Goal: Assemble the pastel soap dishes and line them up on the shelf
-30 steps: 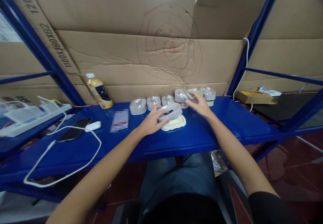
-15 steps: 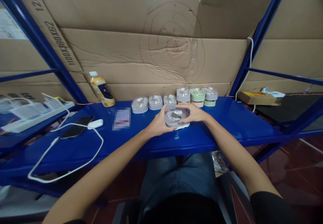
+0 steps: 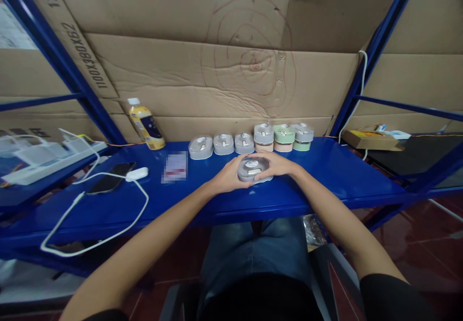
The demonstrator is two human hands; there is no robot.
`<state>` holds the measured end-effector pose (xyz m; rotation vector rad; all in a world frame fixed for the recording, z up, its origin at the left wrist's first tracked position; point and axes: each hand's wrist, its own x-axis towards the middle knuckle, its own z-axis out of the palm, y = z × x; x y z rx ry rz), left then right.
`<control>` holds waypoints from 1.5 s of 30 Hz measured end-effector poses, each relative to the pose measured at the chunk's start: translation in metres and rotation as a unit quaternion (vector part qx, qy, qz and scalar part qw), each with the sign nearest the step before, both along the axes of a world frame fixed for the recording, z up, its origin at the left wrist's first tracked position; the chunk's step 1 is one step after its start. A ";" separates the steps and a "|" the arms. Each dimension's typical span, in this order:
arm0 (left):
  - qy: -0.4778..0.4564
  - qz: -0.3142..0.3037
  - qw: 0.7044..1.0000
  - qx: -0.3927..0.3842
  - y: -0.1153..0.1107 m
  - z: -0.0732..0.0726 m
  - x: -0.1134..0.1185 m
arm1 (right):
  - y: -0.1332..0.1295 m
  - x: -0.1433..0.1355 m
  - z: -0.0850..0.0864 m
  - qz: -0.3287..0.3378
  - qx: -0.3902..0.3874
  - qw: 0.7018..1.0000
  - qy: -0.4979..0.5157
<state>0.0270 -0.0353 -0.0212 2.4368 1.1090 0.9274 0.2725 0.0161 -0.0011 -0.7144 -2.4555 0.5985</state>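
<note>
Both of my hands are wrapped around one grey plastic case with a clear lid, near the front of the blue table. On its left side is my left hand, fingers curled round the rim. My right hand grips the right side, thumb near the front. Through the lid a round white label and a pale oblong piece show. Similar grey cases stand in a row behind. To the right of that row, grey and green cases sit stacked on peach and green ones.
At the back left stands a yellow drink bottle. A blurred card, a dark phone and a looping white cable lie left. A power strip is further left; an open cardboard box lies right.
The lid now sits lower and flatter on the case between my hands, and the pale piece inside shows more clearly. My fingers have come down slightly with it.
</note>
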 end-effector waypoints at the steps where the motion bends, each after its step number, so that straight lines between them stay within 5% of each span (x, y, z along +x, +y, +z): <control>1: 0.001 0.012 1.000 0.012 -0.001 0.002 -0.002 | 0.000 0.001 0.000 -0.014 -0.005 1.000 0.014; 6: -0.085 0.168 0.979 0.075 0.008 0.023 -0.014 | 0.009 0.014 0.011 -0.144 -0.001 0.966 0.215; 9: -0.135 0.329 0.931 0.078 0.039 0.042 -0.008 | 0.018 0.026 0.019 -0.238 0.038 0.913 0.328; 12: -0.096 0.404 0.908 0.049 0.078 0.054 0.011 | 0.025 0.036 0.021 -0.302 0.066 0.875 0.372; 17: -0.041 0.461 0.886 0.017 0.113 0.051 0.054 | 0.028 0.039 0.018 -0.326 0.066 0.859 0.390; 23: -0.002 0.436 0.899 0.040 0.107 0.041 0.073 | 0.028 0.037 0.015 -0.333 0.082 0.863 0.372; 26: 0.028 0.413 0.909 0.055 0.100 0.046 0.060 | 0.027 0.037 0.015 -0.331 0.093 0.864 0.368; 30: 0.080 0.451 0.886 0.066 0.097 0.056 0.011 | 0.026 0.036 0.015 -0.331 0.100 0.866 0.361; 36: 0.173 0.526 0.826 -0.107 0.106 0.048 -0.069 | 0.026 0.036 0.012 -0.342 0.101 0.870 0.341; 41: 0.186 0.541 0.810 -0.132 0.107 0.032 -0.079 | 0.027 0.038 0.011 -0.349 0.096 0.873 0.328; 45: 0.120 0.566 0.812 -0.080 0.095 0.043 -0.078 | 0.025 0.038 0.014 -0.342 0.093 0.874 0.331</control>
